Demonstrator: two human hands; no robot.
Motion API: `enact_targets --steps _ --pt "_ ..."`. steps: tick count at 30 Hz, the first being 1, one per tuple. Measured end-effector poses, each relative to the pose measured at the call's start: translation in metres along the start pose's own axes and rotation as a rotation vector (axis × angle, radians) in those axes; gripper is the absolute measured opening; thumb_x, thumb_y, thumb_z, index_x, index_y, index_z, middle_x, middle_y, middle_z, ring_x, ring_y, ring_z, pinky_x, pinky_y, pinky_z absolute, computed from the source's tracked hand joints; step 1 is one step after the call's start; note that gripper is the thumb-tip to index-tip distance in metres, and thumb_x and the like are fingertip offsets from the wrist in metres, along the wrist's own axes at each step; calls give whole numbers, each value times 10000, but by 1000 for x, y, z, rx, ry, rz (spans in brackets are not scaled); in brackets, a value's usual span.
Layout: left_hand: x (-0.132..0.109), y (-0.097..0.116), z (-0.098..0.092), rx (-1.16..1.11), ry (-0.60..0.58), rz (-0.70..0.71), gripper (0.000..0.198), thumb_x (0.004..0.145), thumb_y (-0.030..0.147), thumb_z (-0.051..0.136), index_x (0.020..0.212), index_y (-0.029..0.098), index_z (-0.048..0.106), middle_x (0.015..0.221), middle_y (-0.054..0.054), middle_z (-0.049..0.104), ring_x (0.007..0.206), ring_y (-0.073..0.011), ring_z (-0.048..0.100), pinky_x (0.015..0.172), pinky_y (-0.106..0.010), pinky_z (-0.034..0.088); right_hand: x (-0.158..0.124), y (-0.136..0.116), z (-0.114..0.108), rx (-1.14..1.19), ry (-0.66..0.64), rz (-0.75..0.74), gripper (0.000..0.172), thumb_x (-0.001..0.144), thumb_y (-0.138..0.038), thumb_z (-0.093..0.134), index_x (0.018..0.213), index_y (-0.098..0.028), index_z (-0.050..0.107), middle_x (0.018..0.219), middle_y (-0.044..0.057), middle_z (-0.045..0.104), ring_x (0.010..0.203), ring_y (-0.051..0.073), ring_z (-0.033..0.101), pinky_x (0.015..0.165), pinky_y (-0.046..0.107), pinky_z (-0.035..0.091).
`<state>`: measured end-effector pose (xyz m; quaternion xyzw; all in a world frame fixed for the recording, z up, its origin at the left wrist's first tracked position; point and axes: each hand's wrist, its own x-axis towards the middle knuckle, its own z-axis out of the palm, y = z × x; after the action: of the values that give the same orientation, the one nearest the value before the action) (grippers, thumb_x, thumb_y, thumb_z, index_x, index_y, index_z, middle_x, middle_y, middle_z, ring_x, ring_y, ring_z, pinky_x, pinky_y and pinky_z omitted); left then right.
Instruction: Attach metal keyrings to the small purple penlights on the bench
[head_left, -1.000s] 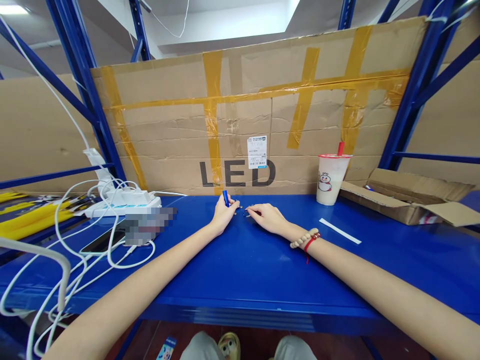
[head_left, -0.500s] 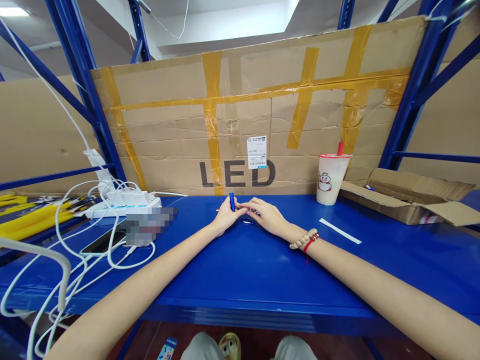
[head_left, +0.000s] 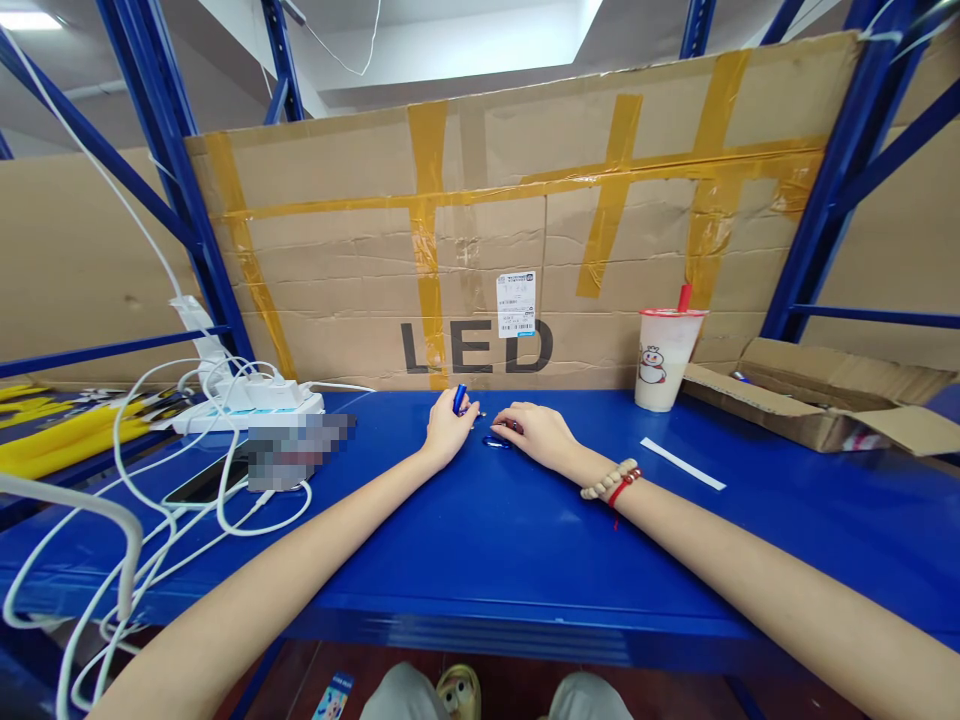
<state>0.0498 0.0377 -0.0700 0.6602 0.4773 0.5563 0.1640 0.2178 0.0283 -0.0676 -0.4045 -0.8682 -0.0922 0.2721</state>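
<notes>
My left hand (head_left: 448, 428) is closed around a small blue cylindrical piece (head_left: 459, 399), which sticks up from its fingers above the blue tabletop (head_left: 480, 540). To its right, my right hand (head_left: 534, 432) rests low over the table with curled fingers; a small dark reddish item shows at the fingertips, too small to name. A small shiny blue part (head_left: 495, 441) lies on the table beside the right fingertips. The two hands are apart, with a narrow gap between them.
A lidded cup (head_left: 664, 365) with a red straw stands at the back right, beside an open cardboard box (head_left: 802, 405). A white strip (head_left: 682, 463) lies in front. At left are a phone (head_left: 206, 480), white cables and a power strip (head_left: 262, 408).
My hands were touching and have now separated. The blue piece in my left hand has tilted to the right, and more of the small blue part on the table shows.
</notes>
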Motion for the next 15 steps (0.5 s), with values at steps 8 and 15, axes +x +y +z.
enact_targets --steps 8,15 --pt "0 -11 0 212 -38 -71 240 606 79 630 631 206 428 724 -7 562 798 -199 517 710 -287 377 0 -3 -2 -41 -48 6 207 849 -320 483 873 -213 658 821 45 630 761 158 550 618 241 359" --pt "-2 -7 1 282 -103 -112 259 590 182 675 628 210 420 681 -14 594 737 -219 556 648 -296 390 0 -4 -3 -47 -58 15 212 852 -305 473 888 -209 658 838 48 631 794 167 550 635 248 368"
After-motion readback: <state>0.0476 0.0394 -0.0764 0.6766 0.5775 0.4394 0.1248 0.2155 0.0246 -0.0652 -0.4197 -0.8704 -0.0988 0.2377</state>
